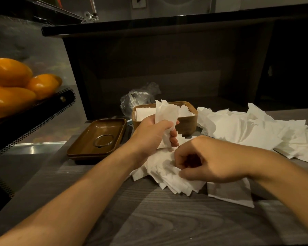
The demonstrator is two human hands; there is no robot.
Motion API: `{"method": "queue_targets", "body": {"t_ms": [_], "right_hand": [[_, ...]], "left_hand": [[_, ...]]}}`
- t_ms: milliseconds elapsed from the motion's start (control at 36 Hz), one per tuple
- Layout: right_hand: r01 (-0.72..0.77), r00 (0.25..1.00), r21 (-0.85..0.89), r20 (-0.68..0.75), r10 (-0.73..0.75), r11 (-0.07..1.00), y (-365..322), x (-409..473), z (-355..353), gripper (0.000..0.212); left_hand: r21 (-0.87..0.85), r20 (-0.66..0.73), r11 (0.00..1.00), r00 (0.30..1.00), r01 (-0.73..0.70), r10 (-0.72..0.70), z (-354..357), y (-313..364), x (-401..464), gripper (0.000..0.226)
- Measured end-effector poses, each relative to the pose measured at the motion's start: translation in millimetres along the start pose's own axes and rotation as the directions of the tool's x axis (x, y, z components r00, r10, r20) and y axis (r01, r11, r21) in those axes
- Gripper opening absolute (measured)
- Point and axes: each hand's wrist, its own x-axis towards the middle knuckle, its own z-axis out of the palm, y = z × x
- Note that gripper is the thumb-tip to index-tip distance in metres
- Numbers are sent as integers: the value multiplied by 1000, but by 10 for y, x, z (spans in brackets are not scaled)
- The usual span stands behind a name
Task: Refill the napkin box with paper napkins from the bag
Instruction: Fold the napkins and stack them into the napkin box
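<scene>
Nearest me, low in the frame, the grey wood-grain counter (149,219) runs under both my forearms. My right hand (208,158), just right of centre, has its fingers curled down onto a loose heap of napkins (169,174), pinching at the top sheets. Just above and left of it, my left hand (153,134) is closed around a bunch of napkins (165,114) that stands up out of my fist. Behind that bunch sits the napkin box (187,121), open and already holding flat white sheets. To its left lies the brown lid (98,137), upside down on the counter. More napkins (252,128) spread across the right of the frame. Behind the box is the crumpled clear bag (139,96). At the far left edge, oranges (11,82) sit in a dark perforated basket (34,119).
</scene>
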Motion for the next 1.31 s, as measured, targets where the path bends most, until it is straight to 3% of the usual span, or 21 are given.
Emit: {"method": "queue_targets", "body": {"t_ms": [83, 139, 222, 278, 361, 417, 472, 556, 667, 778, 861, 944, 1083, 1139, 1306], "right_hand": [[-9, 998, 53, -58, 12, 999, -13, -20, -56, 7], [43, 981, 169, -193, -9, 985, -29, -37, -149, 14], [157, 887, 418, -457, 57, 895, -21, -58, -291, 15], [184, 834, 531, -529, 154, 827, 1, -43, -317, 13], [135, 798, 499, -567, 204, 856, 28, 3, -258, 9], [115, 785, 494, -577, 226, 862, 33, 4, -249, 8], [148, 829, 586, -513, 223, 797, 29, -33, -285, 8], [212, 932, 748, -348, 99, 628, -19, -137, -352, 11], [205, 933, 706, -350, 82, 677, -35, -125, -323, 15], [192, 873, 603, -466, 147, 774, 5, -54, -261, 15], [205, 817, 539, -553, 160, 817, 36, -37, -243, 12], [249, 784, 524, -603, 148, 815, 33, -49, -261, 13], [314, 812, 612, -570, 129, 726, 18, -70, -294, 19], [293, 799, 592, -583, 148, 751, 43, -42, -279, 4], [135, 692, 475, -674, 260, 870, 111, 121, -159, 3]], "left_hand": [[30, -19, 999, 1000, -14, 15, -1, 7, -11, 20], [36, -46, 999, 998, -35, 37, 10, 14, -16, 14], [-20, -76, 999, 996, -41, 40, 5, 36, -13, 11], [-62, -95, 997, 995, -37, 31, -5, 44, -12, 4], [-128, -101, 992, 995, 11, -24, -43, 66, -25, 32], [-153, -80, 988, 997, 6, -19, -56, 73, -37, 34], [-144, -81, 990, 997, -6, -6, -63, 71, -31, 31], [-113, -140, 993, 990, -38, 22, -77, 102, -25, 30], [-113, -91, 994, 996, -14, 4, -87, 133, -35, 36], [-84, 120, 995, 992, 60, -50, -27, 102, -78, 44], [-110, 166, 991, 984, 78, -59, 7, 72, -72, 47], [-92, 207, 991, 975, 101, -80, 14, 12, -33, 57], [-119, 239, 986, 967, 121, -90, 14, 4, -27, 55], [-113, 276, 987, 958, 113, -78, 21, 21, -42, 57], [-147, 315, 975, 942, 168, -115, 45, 51, -59, 59]]}}
